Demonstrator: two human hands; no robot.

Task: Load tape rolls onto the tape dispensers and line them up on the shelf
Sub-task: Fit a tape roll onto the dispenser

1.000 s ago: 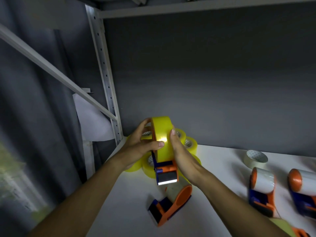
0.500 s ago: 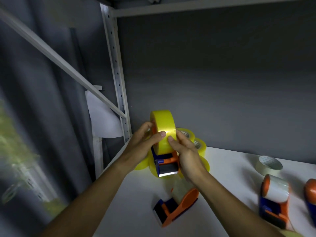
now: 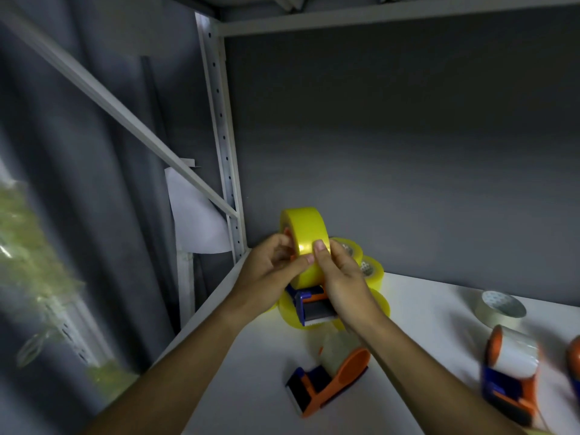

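Observation:
A yellow tape roll (image 3: 306, 237) sits on an orange and blue dispenser (image 3: 312, 304) held above the white shelf (image 3: 251, 372) near its back left corner. My left hand (image 3: 270, 271) grips the roll and dispenser from the left. My right hand (image 3: 342, 277) holds them from the right, thumb pressed on the tape face beside the left thumb. Several more yellow rolls (image 3: 372, 270) lie behind and under the hands, partly hidden. An orange and blue dispenser with a clear roll (image 3: 329, 378) lies on the shelf below. A loaded dispenser with a whitish roll (image 3: 508, 375) stands at the right.
A loose whitish tape roll (image 3: 500, 309) lies flat near the back wall at right. Another dispenser (image 3: 574, 365) is cut off by the right edge. A perforated metal upright (image 3: 222, 136) and a diagonal brace (image 3: 125, 111) frame the shelf's left side. White paper (image 3: 194, 221) hangs behind.
The view has shifted, so everything sits further right and lower in frame. My right thumb moved up onto the tape face next to the left thumb. Both hands kept hold of the dispenser.

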